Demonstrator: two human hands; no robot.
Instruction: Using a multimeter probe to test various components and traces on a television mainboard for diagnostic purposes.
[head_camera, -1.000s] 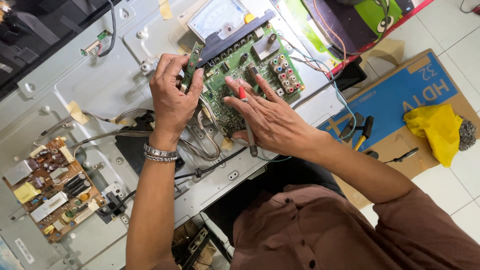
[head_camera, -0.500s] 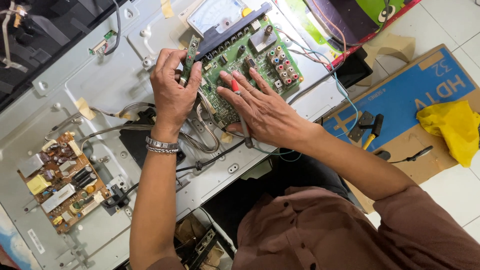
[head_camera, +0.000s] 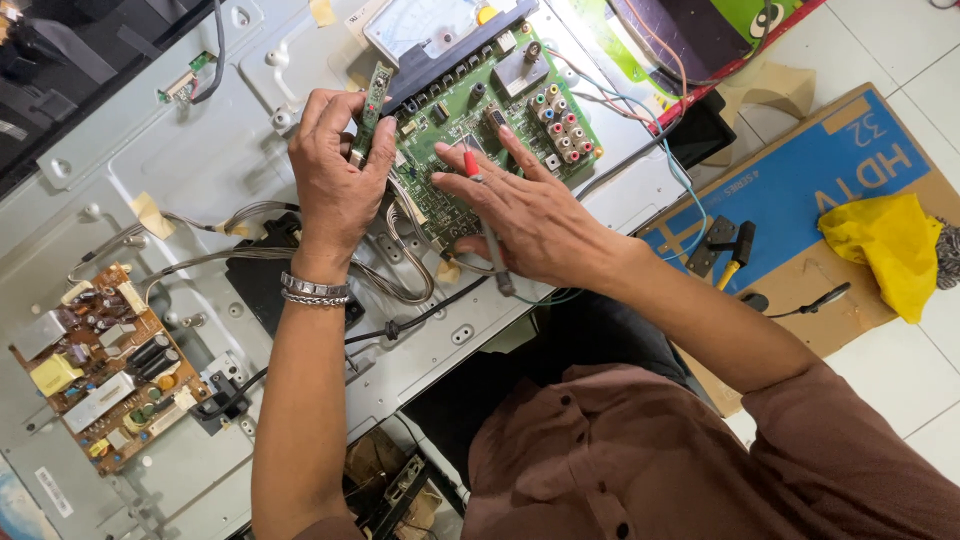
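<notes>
White floor tiles show at the right edge of the frame, and a large grey metal back panel (head_camera: 200, 180) of a flat screen fills the left and the middle. On this panel, in the upper middle of the frame, lies a green circuit board (head_camera: 470, 110) with a row of coloured round sockets near its right edge.

The left hand (head_camera: 335, 180) is at the left edge of this board. Its fingers are closed around a narrow green strip board (head_camera: 376, 95), which stands almost upright between the fingertips. A metal bracelet (head_camera: 314, 291) sits on the wrist.

The right hand (head_camera: 530, 215) rests flat on the lower part of the green circuit board with the fingers spread. Between the fingers it holds a red probe (head_camera: 468, 162) against the board, and the probe's grey wire runs down under the palm.

Below the board, grey cables (head_camera: 400, 285) curl over the panel. A brown power board (head_camera: 100, 365) with yellow and black parts lies at the lower left of the frame. An analogue meter (head_camera: 425, 25) is at the top, just above the green board. At the right, a blue and brown cardboard box (head_camera: 820, 190) lies flat on the floor, with a yellow cloth (head_camera: 885, 245) and a yellow-handled tool (head_camera: 735, 255) on it.
</notes>
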